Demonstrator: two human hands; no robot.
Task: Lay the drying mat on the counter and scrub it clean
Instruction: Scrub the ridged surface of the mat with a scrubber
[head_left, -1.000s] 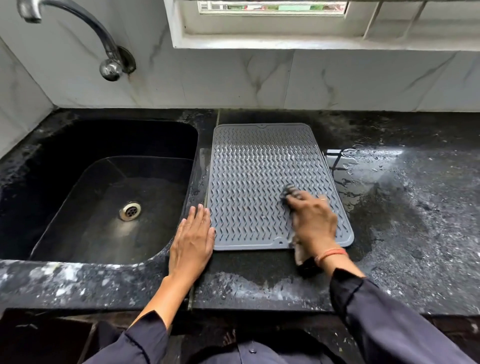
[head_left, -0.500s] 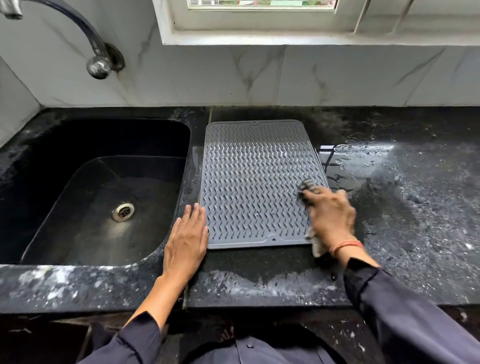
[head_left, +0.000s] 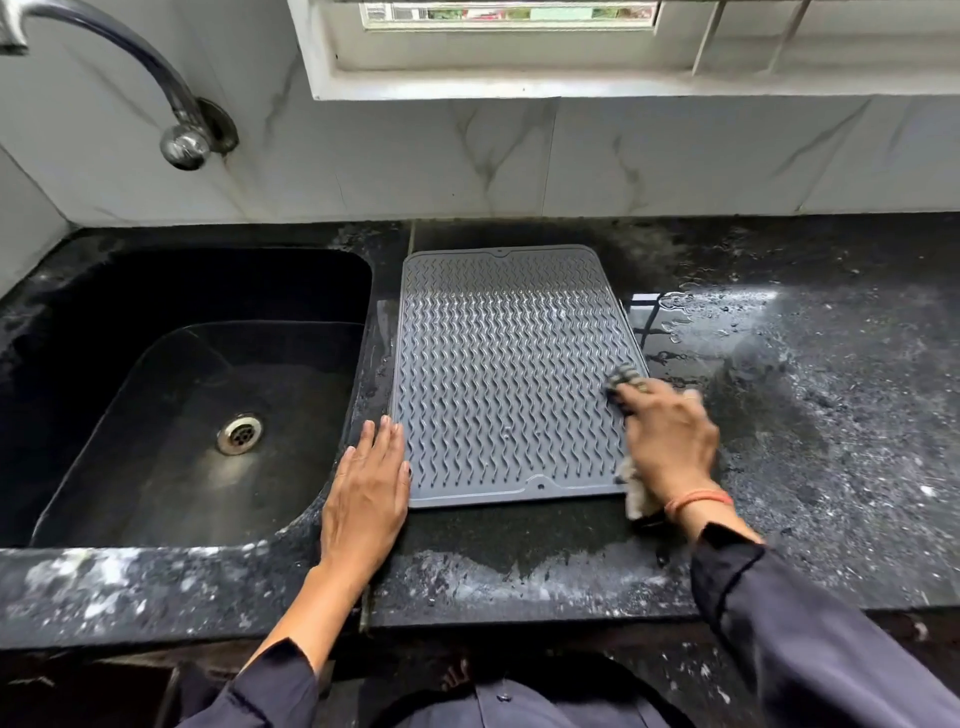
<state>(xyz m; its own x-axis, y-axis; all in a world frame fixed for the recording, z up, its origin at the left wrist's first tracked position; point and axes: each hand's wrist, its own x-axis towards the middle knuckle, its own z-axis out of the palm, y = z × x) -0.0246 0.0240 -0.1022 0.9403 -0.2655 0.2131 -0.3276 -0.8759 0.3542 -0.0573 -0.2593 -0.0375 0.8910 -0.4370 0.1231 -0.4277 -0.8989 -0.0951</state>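
A grey ribbed drying mat (head_left: 498, 374) lies flat on the black counter (head_left: 831, 415), just right of the sink. My left hand (head_left: 366, 493) rests flat, fingers together, on the counter at the mat's near left corner, touching its edge. My right hand (head_left: 667, 447) presses a wet scrubbing cloth (head_left: 626, 376) onto the mat's right edge. One end of the cloth sticks out past my fingertips and a pale end hangs out below my wrist. The mat's near right corner is hidden under that hand.
A black sink (head_left: 171, 395) with a metal drain (head_left: 240, 433) lies to the left. A chrome tap (head_left: 176, 119) juts from the marble-tiled wall above it. Water pools on the counter right of the mat (head_left: 701, 322). A window sill runs overhead.
My right hand has slid the cloth from the mat's middle-right over to its right edge. My left hand stays at the near left corner. The camera view shifted slightly.
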